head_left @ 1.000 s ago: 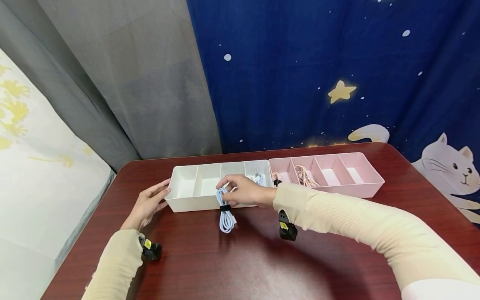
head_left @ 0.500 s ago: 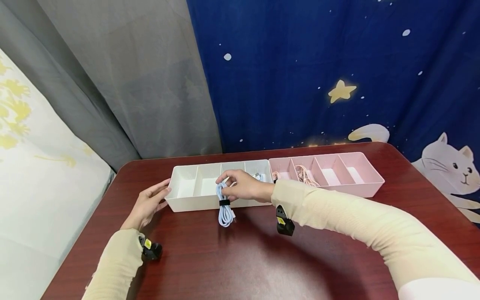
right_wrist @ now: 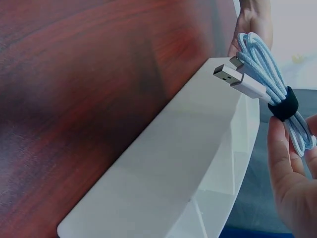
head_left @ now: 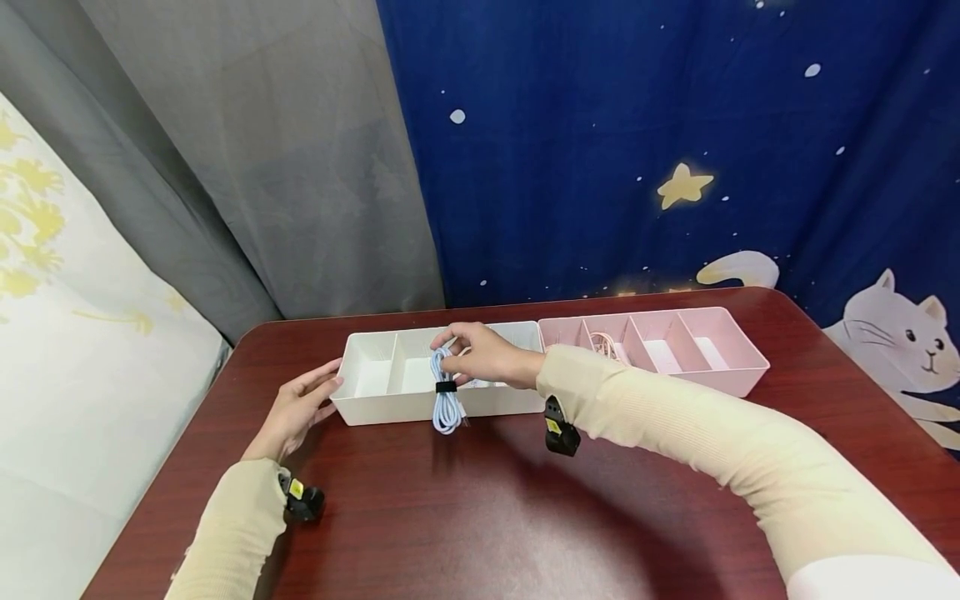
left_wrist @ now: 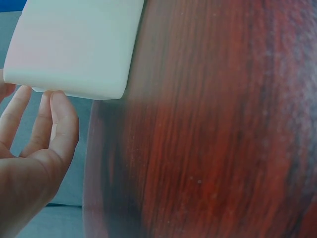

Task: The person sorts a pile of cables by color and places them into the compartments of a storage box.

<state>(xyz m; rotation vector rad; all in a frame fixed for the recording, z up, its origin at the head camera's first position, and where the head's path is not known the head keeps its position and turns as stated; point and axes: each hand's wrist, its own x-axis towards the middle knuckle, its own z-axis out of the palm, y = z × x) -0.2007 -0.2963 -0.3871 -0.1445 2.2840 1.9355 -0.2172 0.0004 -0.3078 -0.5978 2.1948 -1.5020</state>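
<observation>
My right hand (head_left: 491,357) pinches a coiled light blue USB cable (head_left: 447,410) near its top end. The bundle hangs down, bound by a black strap (right_wrist: 284,105), its white USB plug (right_wrist: 245,83) showing in the right wrist view. In the head view it overlaps the front wall of a white divided box (head_left: 405,408). Extended fingers of my left hand (head_left: 296,404) touch that box's left end; the left wrist view shows them against its end wall (left_wrist: 74,49). The box's right compartments are partly hidden behind my right hand.
A pink divided box (head_left: 720,379) adjoins the white one on the right. Pinkish cables (head_left: 603,343) lie in one of its compartments, partly covered by my right sleeve. Both boxes stand near the back edge of a dark red wooden table (head_left: 450,533), with curtains (head_left: 540,167) behind.
My right hand has risen in the head view, moving away from me, and the cable has gone with it, now overlapping the white box more. My left hand has stayed put.
</observation>
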